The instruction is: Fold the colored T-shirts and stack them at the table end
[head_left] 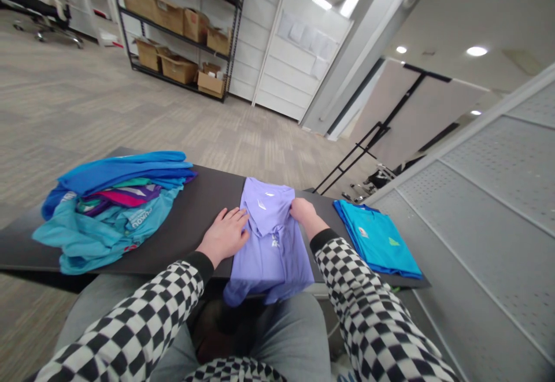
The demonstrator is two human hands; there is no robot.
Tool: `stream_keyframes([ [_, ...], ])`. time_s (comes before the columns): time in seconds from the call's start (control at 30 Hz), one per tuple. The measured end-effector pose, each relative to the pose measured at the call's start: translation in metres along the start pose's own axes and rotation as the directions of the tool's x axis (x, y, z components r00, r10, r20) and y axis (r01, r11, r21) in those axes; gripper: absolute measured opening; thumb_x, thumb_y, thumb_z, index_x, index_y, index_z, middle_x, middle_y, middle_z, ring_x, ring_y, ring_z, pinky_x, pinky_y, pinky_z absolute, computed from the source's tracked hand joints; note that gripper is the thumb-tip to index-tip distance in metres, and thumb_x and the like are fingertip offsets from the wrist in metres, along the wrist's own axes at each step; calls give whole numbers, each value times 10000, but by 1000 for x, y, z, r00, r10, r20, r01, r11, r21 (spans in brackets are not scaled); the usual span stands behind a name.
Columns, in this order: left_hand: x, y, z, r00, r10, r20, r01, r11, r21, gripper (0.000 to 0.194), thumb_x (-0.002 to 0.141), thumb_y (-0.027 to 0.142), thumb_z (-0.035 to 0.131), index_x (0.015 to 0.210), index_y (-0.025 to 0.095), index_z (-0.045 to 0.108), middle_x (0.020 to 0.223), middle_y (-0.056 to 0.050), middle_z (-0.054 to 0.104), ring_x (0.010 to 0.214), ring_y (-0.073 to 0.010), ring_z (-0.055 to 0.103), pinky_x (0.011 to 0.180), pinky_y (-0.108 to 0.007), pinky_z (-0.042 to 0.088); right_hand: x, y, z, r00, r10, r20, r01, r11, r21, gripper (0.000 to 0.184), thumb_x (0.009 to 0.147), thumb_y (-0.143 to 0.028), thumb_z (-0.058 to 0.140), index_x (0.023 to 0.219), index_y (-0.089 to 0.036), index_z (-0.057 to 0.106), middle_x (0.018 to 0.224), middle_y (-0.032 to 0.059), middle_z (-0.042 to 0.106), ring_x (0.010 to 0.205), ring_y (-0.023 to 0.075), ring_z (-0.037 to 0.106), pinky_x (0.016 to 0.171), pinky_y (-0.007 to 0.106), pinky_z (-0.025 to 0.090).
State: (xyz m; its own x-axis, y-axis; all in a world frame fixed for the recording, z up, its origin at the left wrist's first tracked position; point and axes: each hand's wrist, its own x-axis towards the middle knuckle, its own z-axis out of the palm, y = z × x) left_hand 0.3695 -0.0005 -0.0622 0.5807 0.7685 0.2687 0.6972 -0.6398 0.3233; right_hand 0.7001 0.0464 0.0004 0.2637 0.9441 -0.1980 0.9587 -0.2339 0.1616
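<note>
A lavender shirt (269, 243), partly folded, lies in front of me, with small white prints on it and its lower end hanging over the near table edge. My left hand (226, 232) rests flat on its left side, fingers spread. At the upper right edge of the cloth, my right hand (303, 211) has its fingers curled closed on the fabric. To the left is a loose heap of blue, teal and purple clothes (117, 208). A folded bright blue shirt (381, 240) lies to the right, atop darker blue cloth.
The dark table (208, 191) stands before my knees. A grey perforated panel (489, 197) rises close on the right. Beyond the carpeted floor is a black shelf rack (182, 35) with cardboard boxes. An office chair (39, 6) stands far left, and a black-framed stand (381, 128) at the back right.
</note>
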Motion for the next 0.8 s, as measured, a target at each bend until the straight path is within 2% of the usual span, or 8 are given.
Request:
stream_keyframes([
  [0.1, 0, 0, -1, 1000, -4, -4, 4, 1000, -10, 572, 1044, 318, 506, 1593, 237, 646, 1692, -103, 596, 1604, -301, 503, 1392, -569, 265, 3, -1, -1, 1000, 2, 0, -2, 1000, 4, 260, 948, -223, 734, 1162, -159, 867, 1283, 217, 813, 1189, 322, 778, 1025, 354, 570],
  [0.2, 0, 0, -2, 1000, -7, -16, 6, 1000, -27, 567, 1044, 317, 505, 1585, 240, 654, 1684, -102, 604, 1598, -302, 509, 1392, -569, 264, 3, 6, 0, 999, 30, -14, -29, 999, 46, 228, 947, -267, 738, 1121, -201, 870, 1217, 166, 834, 1126, 286, 787, 978, 325, 573],
  [0.33, 0, 0, -1, 1000, -10, -17, 9, 999, -53, 563, 1034, 312, 520, 1576, 255, 662, 1692, -97, 597, 1601, -306, 505, 1401, -572, 241, 2, 22, 5, 991, 123, -51, -116, 985, 126, 208, 983, -320, 703, 1091, -224, 853, 1125, 104, 842, 1042, 238, 776, 891, 281, 555],
  [0.5, -1, 1, -1, 1000, -14, -22, 13, 998, -58, 559, 1039, 312, 519, 1573, 239, 664, 1693, -108, 594, 1603, -312, 499, 1404, -579, 227, -2, 41, 18, 973, 220, -69, -201, 956, 213, 194, 983, -334, 704, 1071, -220, 833, 1094, 90, 836, 985, 221, 758, 836, 275, 533],
  [0.63, -1, 1, -1, 1000, -13, -9, 13, 999, -51, 550, 1040, 318, 522, 1565, 242, 668, 1685, -106, 603, 1603, -312, 500, 1399, -575, 242, -2, 48, 25, 958, 274, -83, -245, 933, 262, 198, 1001, -331, 682, 1078, -208, 817, 1066, 105, 832, 984, 248, 762, 847, 299, 539],
  [0.8, 0, 2, -3, 1000, -7, -16, 7, 999, -38, 544, 1043, 313, 511, 1556, 226, 671, 1685, -112, 602, 1597, -313, 507, 1392, -582, 257, 7, 38, 25, 959, 251, -131, -197, 924, 327, 348, 1130, -450, 524, 1191, -218, 776, 1195, 106, 826, 1110, 231, 755, 934, 288, 534],
])
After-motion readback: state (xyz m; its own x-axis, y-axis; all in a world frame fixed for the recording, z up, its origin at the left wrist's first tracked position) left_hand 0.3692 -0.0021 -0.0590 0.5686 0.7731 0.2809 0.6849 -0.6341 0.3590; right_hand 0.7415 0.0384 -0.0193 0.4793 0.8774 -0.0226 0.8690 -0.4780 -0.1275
